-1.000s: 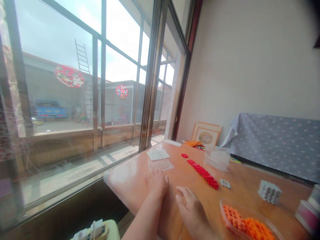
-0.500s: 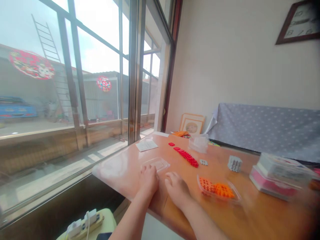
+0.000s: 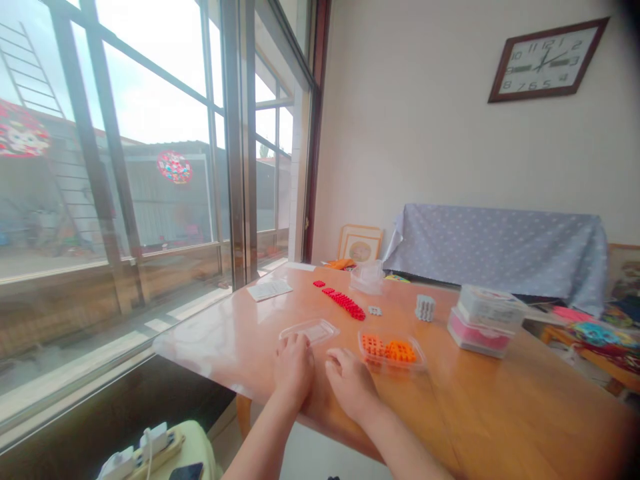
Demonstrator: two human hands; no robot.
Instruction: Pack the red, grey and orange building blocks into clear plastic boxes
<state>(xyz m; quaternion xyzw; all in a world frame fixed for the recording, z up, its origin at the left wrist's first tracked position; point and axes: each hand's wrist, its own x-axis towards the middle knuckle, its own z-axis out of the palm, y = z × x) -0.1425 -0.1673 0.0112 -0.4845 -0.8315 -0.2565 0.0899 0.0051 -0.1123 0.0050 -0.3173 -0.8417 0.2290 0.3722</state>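
Observation:
My left hand [image 3: 293, 365] lies palm down on the wooden table [image 3: 480, 413], fingers stretched, its fingertips touching a clear plastic lid [image 3: 310, 330]. My right hand [image 3: 351, 381] rests beside it with the fingers loosely curled and nothing in it. Just right of that hand sits a clear tray of orange blocks [image 3: 391, 350]. Farther back lie a row of red blocks [image 3: 344, 302], a small grey piece [image 3: 375, 310], a grey block cube [image 3: 425, 308] and a clear empty container [image 3: 367, 277].
A white and pink stack of boxes [image 3: 481, 319] stands at the right. A paper sheet [image 3: 269, 289] lies near the window [image 3: 150, 167]. A grey dotted cloth covers furniture [image 3: 500, 247] behind the table. A power strip [image 3: 135, 453] sits on a stool below the near edge.
The view has swung to the right, bringing the boxes, the wall clock and more of the table into sight. Both hands stay resting on the table in the same place.

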